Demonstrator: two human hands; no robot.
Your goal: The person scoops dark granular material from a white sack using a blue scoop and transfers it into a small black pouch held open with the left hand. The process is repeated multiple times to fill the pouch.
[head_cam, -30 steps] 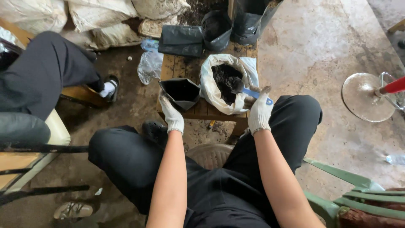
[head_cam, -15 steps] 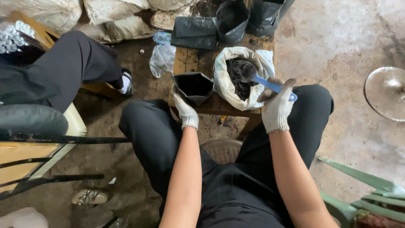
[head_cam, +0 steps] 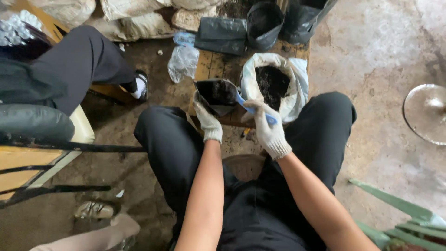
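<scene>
My left hand, in a white work glove, grips the near edge of a small black plastic bag held open on a low wooden table. My right hand, also gloved, holds a blue scoop whose front end reaches into the mouth of the black bag. Just right of it stands a white sack with its top rolled down, filled with dark soil. My legs in black trousers spread to either side of the table.
More black bags lie at the table's far end, with pale sacks behind. Another person's leg in dark trousers and a chair are at left. A round metal stand base sits right; a green chair lower right.
My right hand has swung left from the white sack, bringing the blue scoop over to the black bag's mouth. The left hand keeps holding the bag open.
</scene>
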